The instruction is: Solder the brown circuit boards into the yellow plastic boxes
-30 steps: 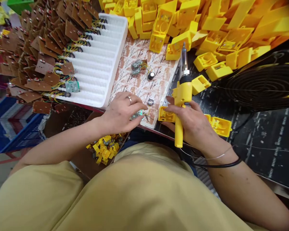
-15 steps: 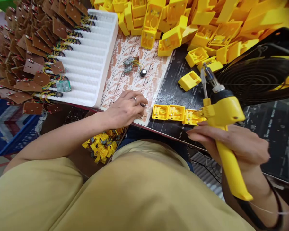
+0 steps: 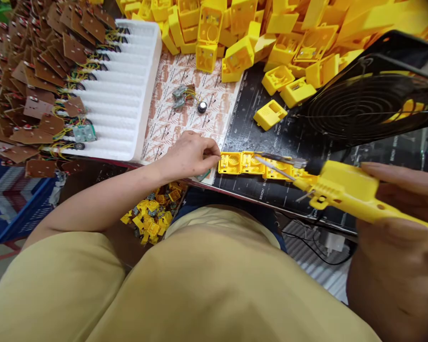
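My right hand (image 3: 401, 247) is wrapped round a yellow soldering gun (image 3: 349, 190), now lying almost level. Its dark iron and thin feed tube point left, over a row of open yellow plastic cases (image 3: 230, 163) along the bench's front edge. Beside the leftmost case is my left hand (image 3: 189, 154), thumb and forefinger pinched together at the case's left side. Whatever is between those fingertips is hidden. Part of a green circuit board (image 3: 203, 176) shows beneath this hand. Farther back lie another small circuit board (image 3: 180, 96) and a round black speaker (image 3: 202, 107) joined by wires.
A white ridged foam tray (image 3: 128, 95) with piled brown circuit boards (image 3: 39, 104) is at left. Many yellow cases (image 3: 238, 57) heap at the back. A black fan (image 3: 360, 104) stands at right. Below the bench are a blue crate (image 3: 17, 204) and a box of small yellow parts (image 3: 151, 218).
The soldering gun has tipped from upright to nearly level, its tip now over the cases. My left hand has turned and its fingertips have reached the leftmost case. The view has shifted slightly.
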